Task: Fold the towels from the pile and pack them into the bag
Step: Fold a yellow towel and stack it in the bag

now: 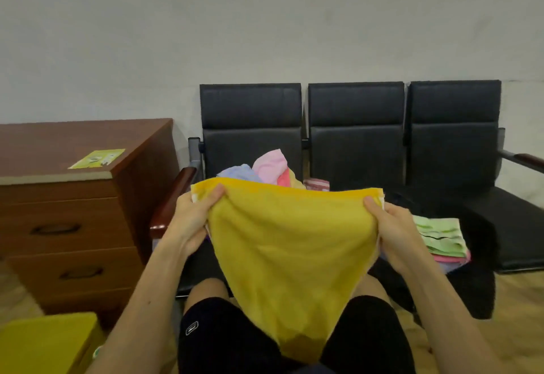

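Observation:
A yellow towel hangs stretched in front of me, its lower end drooping between my knees. My left hand grips its top left corner, thumb on the front of the cloth. My right hand grips the top right corner the same way. Behind the towel, a pile of loose towels in pink, blue and other colours lies on the left seat of the black bench. A stack of folded towels, green on top, sits on the middle seat by my right hand. No bag can be made out.
The black three-seat bench stands against the wall, with a wooden armrest at its left end. A brown drawer cabinet stands to the left, a green leaflet on top. A yellow object fills the bottom left corner.

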{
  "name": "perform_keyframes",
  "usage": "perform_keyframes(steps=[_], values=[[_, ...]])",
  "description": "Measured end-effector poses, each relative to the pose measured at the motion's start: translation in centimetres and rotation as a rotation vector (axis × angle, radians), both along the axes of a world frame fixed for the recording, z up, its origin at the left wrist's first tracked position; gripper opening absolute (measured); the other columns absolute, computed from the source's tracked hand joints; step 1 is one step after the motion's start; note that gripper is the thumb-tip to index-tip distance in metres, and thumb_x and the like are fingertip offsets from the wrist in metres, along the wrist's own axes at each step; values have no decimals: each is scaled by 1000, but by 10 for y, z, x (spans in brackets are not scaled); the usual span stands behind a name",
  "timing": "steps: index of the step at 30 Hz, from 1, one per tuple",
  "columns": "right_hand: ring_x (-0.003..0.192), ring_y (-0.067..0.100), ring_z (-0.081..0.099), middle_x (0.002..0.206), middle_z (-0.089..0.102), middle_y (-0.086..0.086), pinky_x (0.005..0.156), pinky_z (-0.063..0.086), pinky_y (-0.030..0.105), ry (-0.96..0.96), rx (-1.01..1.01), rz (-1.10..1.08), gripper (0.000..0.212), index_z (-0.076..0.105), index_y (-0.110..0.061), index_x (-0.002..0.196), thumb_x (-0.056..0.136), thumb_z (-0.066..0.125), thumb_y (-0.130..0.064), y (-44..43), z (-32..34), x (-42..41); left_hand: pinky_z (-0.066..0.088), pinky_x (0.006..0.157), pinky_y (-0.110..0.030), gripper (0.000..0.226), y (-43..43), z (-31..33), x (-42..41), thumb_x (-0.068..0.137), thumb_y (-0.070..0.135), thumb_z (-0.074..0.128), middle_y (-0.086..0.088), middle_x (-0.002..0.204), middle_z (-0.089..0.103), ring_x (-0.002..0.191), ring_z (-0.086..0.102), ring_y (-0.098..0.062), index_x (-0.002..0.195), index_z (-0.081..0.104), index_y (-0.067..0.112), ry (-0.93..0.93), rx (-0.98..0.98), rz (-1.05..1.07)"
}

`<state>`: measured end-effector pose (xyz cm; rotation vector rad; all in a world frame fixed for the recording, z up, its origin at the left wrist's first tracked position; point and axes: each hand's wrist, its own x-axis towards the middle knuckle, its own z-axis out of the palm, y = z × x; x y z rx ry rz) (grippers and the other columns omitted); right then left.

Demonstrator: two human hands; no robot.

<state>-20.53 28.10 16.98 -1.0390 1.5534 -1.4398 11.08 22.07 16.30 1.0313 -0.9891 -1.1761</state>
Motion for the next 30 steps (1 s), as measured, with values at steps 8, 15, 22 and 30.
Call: perform_keyframes(steps=[8,15,22,30], values=[[89,40,59,102,57,38,86,50,54,-120,130,-60,51,58,16,116,95,63,-30,31,-62,4,58,76,-40,23,44,-85,-25,83,17,79,-21,97,73,87,70,-31,94,69,0,80,312,207],[95,40,65,103,65,33,90,51,56,-122,36,0,29,69,4,103,96,60,-22,38,-57,21,57,74,-36,18,56,-73,-47,87,22,75,-14,92,76,86,71,-25,94,70,6,77,303,153],[88,30,70,93,71,24,86,55,48,-118,-30,111,23,75,-5,89,94,63,-24,47,-56,47,55,70,-33,28,69,-63,-85,92,32,69,-11,92,77,92,73,-26,100,73,6,43,243,25],[74,16,63,84,71,21,65,54,26,-88,-138,164,24,73,3,87,94,63,-18,49,-55,71,60,74,-36,30,80,-48,-118,97,32,61,-12,93,77,89,75,-24,102,74,6,-23,198,-103]])
